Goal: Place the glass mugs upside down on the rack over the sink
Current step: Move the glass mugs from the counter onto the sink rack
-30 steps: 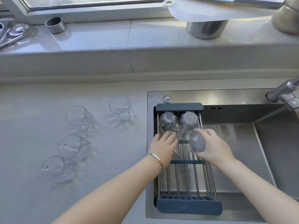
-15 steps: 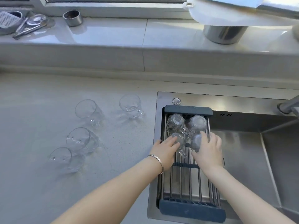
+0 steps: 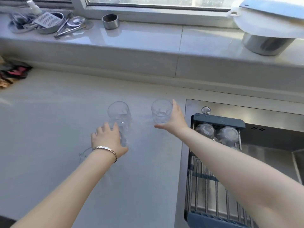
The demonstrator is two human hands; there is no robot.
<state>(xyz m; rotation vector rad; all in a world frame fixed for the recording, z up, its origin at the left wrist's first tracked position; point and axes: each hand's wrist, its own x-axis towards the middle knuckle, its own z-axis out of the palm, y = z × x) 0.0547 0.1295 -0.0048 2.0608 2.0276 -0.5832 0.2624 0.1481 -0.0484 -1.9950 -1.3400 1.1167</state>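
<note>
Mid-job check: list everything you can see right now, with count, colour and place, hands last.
glass mugs on counter: at least three, clear, upright left of the sink; a fourth rim shows faintly by the left wrist
glass mugs on rack: two clearly seen, clear, upside down at the far end; any others are hidden by the right arm
rack: one, dark blue ends with metal bars, across the sink
sink: one, steel, right side
small metal cup: one, silver, on the windowsill
utensils and bowl: a pile, silver, far left of the sill
metal pot: one, silver, right of the sill under a white lid
bracelet: one, silver, left wrist
left hand: over a near counter mug
right hand: wrapped around the far right counter mug
</note>
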